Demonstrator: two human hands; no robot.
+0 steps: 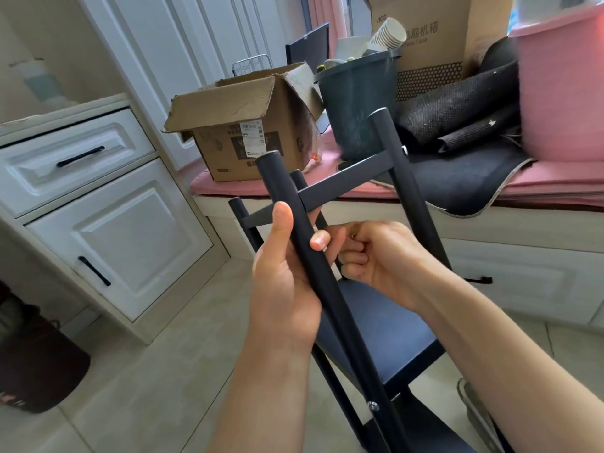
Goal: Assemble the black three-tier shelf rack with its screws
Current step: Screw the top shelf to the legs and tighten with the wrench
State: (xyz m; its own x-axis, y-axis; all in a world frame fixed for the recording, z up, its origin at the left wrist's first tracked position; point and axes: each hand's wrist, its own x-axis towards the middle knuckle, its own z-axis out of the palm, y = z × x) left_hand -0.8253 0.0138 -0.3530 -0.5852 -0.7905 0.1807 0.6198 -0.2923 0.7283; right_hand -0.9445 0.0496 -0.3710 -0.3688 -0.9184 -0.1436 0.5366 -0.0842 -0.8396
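The black shelf rack [346, 183] stands tilted in front of me, with round posts, flat cross bars at the top and a dark shelf board [382, 331] lower down. A silver screw [374, 406] sits in the near post close to the bottom. My left hand [287, 273] grips the near post [313, 263], thumb up along it. My right hand [379, 259] is just behind that post with its fingers curled tightly; whatever they pinch is hidden.
An open cardboard box [242, 125], a dark bin [356, 103] with paper cups, black cloth and a pink tub [559, 93] sit on the pink-cushioned window bench. White cabinet drawers [81, 178] stand at left. A dark basket [36, 361] rests on the tiled floor.
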